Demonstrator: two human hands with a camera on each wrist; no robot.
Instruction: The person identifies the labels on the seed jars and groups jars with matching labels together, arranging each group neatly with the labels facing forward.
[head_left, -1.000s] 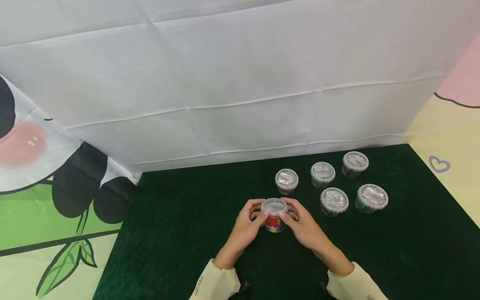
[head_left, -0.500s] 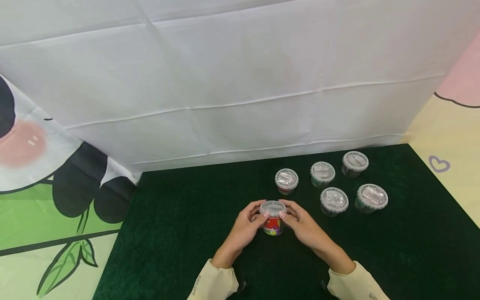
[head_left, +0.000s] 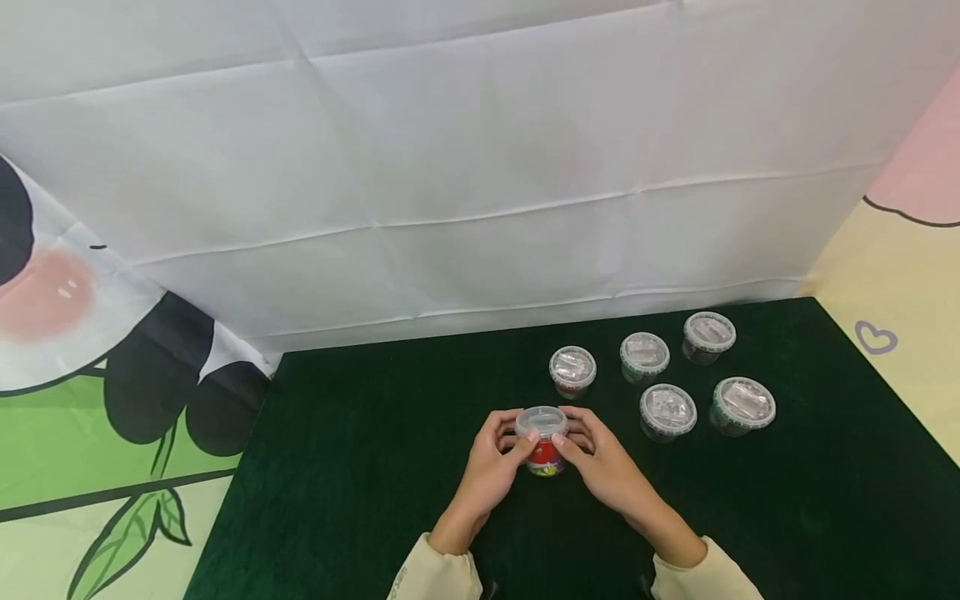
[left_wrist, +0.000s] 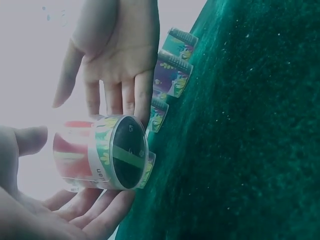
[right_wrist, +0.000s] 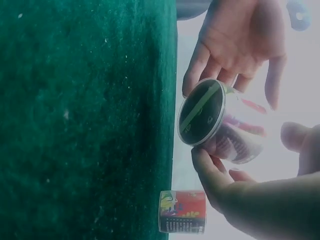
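Both hands hold a small clear plastic tub (head_left: pixel 545 457) with a red, colourfully printed label and a clear lid. It stands upright over the green cloth, and its see-through base shows in both wrist views. The left hand (head_left: pixel 489 467) grips it from the left, thumb near the lid's rim and fingers curved behind. From the right, the right hand (head_left: pixel 609 468) holds it in a mirrored way. In the left wrist view, the fingers (left_wrist: pixel 107 212) lie along the side of the tub (left_wrist: pixel 75 152). The right wrist view has fingertips (right_wrist: pixel 202 157) against the tub near its base.
Several similar lidded tubs stand behind and to the right: a red-labelled tub (head_left: pixel 573 371) just beyond the hands, then a back tub (head_left: pixel 708 336) and a right-hand tub (head_left: pixel 742 405). A dark green cloth (head_left: pixel 360 467) covers the table, with a white sheet (head_left: pixel 450 183) behind.
The tub has shifted slightly left and toward the person, both hands moving with it. The head view has tilted up a little. The other tubs have stayed put.
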